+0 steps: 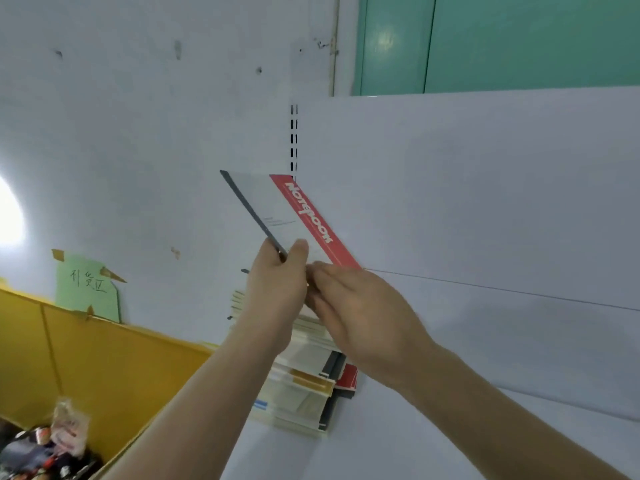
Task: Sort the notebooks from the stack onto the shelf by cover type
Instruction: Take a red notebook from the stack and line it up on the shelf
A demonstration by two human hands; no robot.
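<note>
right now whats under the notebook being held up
Under the raised notebook sits the stack of notebooks on the white shelf. Both hands cover the stack's top, so its top cover is hidden.

A stack of notebooks (304, 382) sits on the shelf (450, 427) against the back panel (485, 185). Both hands hold one notebook (277, 209) above the stack. A cardboard box (104, 358) lies to the left.

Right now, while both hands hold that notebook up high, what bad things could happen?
The notebook is gripped only at its lower corner by the left hand and the right hand, so it might slip and drop onto the stack. That stack looks uneven, with edges jutting out, so a bump from an arm could topple it. It stands near the shelf edge, so books might fall towards the yellow box.
</note>
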